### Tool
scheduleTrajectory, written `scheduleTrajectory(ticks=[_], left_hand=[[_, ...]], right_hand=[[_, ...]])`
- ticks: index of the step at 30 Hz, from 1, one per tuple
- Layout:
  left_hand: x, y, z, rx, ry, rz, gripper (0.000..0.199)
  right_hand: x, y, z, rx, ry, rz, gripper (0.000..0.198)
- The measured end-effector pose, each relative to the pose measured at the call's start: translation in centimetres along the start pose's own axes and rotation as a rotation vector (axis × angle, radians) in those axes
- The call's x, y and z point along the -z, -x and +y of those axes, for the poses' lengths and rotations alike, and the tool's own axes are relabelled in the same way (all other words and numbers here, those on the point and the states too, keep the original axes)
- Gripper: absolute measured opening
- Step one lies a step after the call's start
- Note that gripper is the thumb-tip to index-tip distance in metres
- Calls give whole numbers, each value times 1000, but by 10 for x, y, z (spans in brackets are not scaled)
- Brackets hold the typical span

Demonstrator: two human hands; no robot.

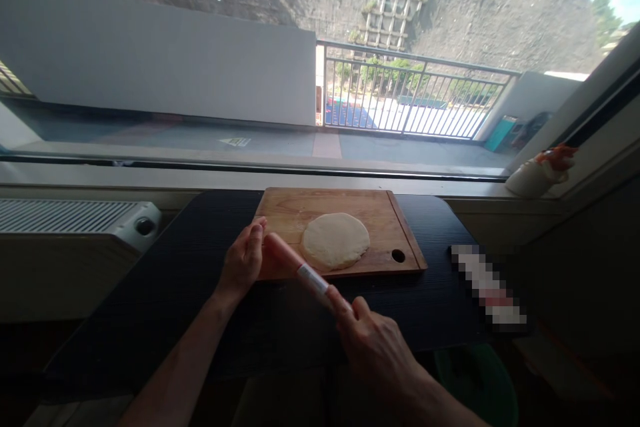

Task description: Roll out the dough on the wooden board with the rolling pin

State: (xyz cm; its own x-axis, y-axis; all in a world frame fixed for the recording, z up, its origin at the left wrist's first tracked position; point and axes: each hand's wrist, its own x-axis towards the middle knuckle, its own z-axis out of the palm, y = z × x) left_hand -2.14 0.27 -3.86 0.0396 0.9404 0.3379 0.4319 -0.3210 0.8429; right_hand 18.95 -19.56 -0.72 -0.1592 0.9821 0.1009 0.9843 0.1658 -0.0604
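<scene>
A flat round of dough point(336, 240) lies on a wooden cutting board point(350, 200), a little right of its middle. My right hand point(367, 330) is wrapped round the near end of a rolling pin point(295, 260), which has a pale label on its barrel. The pin slants up to the left, above the board's front edge, with its far end beside my left hand point(245, 253). That hand is at the board's left end, fingers curled together with the thumb up. Whether anything is between its fingers is hidden.
The board rests on a dark table point(195, 247) by a large window. A blurred-out object point(490, 287) lies at the table's right. To the left is a white radiator point(75, 220); a white pot point(533, 177) stands on the sill. A green bin point(493, 387) is below the table.
</scene>
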Motion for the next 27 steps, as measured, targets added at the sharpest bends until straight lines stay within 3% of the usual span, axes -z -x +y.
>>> scheduleTrajectory(ticks=[3, 7, 11, 15, 19, 23, 27], left_hand=[[1, 1, 1, -5, -25, -9, 52], [1, 2, 3, -10, -34, -10, 51], [1, 2, 3, -8, -53, -8, 50], [1, 1, 3, -15, -45, -11, 52], [1, 1, 3, -18, -50, -7, 51], [1, 2, 3, -25, -43, -14, 51], [2, 2, 3, -15, -49, -9, 50]], right_hand=[[-3, 2, -2, -27, -2, 14, 60], [-1, 4, -1, 42, -47, -13, 60], [1, 8, 0, -34, -21, 4, 58], [-3, 12, 2, 49, -63, 3, 60], [-6, 11, 6, -32, -4, 30, 59], [-6, 10, 9, 63, -29, 9, 62], [-5, 10, 19, 21, 13, 20, 59]])
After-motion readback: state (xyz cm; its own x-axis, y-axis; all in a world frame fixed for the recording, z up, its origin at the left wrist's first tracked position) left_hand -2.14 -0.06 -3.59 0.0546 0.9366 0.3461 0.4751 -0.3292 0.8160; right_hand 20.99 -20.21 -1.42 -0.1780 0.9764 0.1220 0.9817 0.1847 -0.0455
